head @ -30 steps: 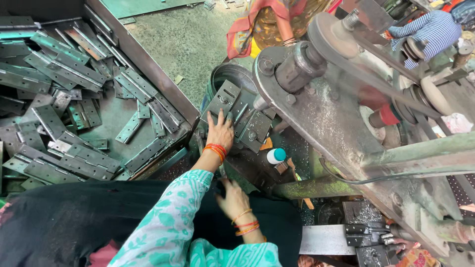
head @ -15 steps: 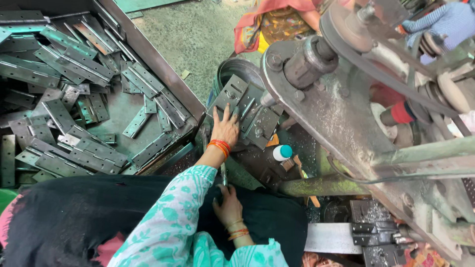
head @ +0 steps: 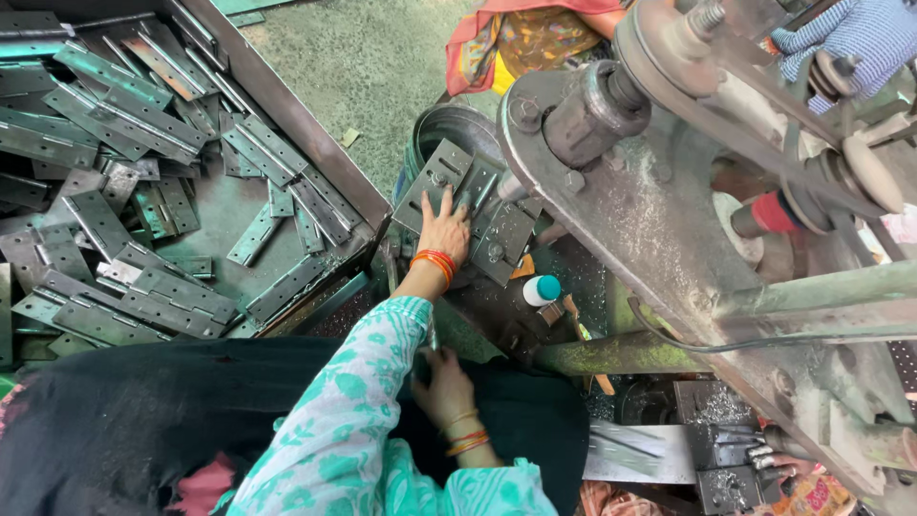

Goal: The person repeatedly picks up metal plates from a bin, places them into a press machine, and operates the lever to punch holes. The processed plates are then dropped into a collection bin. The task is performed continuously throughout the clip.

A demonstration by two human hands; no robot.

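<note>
Head view: L fingers (head: 449, 212) flat on hinge plates (head: 482, 215)

Hinge plates (head: 124, 115): dull grey sheet metal, smooth, lightly smeared, punched holes.
Tray (head: 287, 115): dark steel, matt, scuffed rim.
Plate under left hand (head: 446, 229): grey metal, matt.
Press machine (head: 659, 220): heavy cast metal, rough, flecked with bright filings.
Bottle (head: 542, 290): white plastic, glossy teal cap.
Sleeve (head: 353, 401): printed cloth, soft.
Bangles (head: 435, 263): glossy orange.
</note>
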